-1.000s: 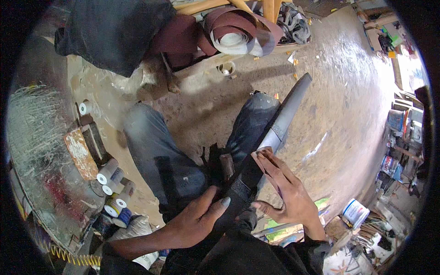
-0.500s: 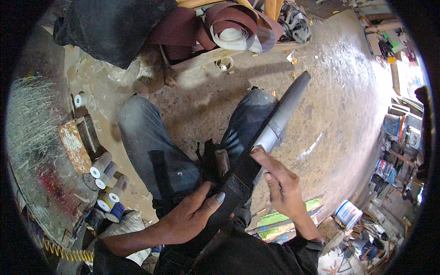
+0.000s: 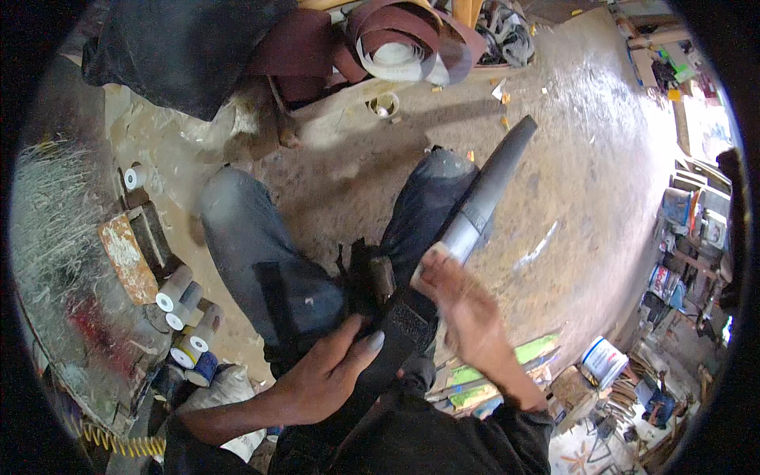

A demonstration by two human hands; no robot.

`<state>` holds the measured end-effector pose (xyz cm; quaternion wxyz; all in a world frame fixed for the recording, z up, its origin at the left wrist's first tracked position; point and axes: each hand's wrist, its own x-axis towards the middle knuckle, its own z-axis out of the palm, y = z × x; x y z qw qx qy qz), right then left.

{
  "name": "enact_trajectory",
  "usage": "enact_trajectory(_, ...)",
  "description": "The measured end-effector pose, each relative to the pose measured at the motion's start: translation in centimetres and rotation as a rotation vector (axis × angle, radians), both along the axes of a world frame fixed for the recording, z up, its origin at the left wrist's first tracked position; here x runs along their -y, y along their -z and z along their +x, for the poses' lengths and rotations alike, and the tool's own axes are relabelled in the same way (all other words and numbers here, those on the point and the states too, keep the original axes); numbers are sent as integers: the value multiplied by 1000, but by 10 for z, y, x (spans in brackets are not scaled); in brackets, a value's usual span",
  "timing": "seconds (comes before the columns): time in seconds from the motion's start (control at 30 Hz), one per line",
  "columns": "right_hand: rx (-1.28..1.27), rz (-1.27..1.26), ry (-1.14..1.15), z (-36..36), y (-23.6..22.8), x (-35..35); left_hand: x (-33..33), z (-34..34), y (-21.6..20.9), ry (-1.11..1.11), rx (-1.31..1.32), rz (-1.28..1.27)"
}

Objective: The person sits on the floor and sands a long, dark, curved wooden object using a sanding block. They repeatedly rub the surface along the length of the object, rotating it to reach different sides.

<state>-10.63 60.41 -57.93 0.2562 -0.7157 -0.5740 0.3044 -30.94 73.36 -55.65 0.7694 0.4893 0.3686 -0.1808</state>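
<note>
A long, tapering black sheath (image 3: 487,186) with textured bands lies slantwise from my lap toward the far right, over my right knee. Its middle looks dusty grey. My left hand (image 3: 317,380) is closed around its near, darker part, the thumb lying on top. My right hand (image 3: 463,305) presses on the sheath's middle, between two bands, and is blurred by motion. Under its fingertips shows a small pale piece (image 3: 432,257), which looks like folded sandpaper; the fingers hide most of it.
Brown sandpaper rolls (image 3: 388,39) sit in a box at the far side, beside a black cloth (image 3: 182,55). Several small rolls (image 3: 176,286) and a worn block (image 3: 128,257) stand at left. A white bucket (image 3: 604,362) and clutter are at right. A small cup (image 3: 384,105) rests on the floor.
My right hand has slid along the sheath toward me and a little left. My left hand keeps its hold on the near part.
</note>
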Motion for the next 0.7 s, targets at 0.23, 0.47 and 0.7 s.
enact_trajectory(0.23,90,170,-115,-8,2,1,-4,-1,0,9,0,2)
enact_trajectory(0.47,91,-2,0,-4,3,4,0,-6,6,-14,-53,-53)
enact_trajectory(0.7,111,102,9,-10,-2,12,-7,-4,-4,52,-80,1)
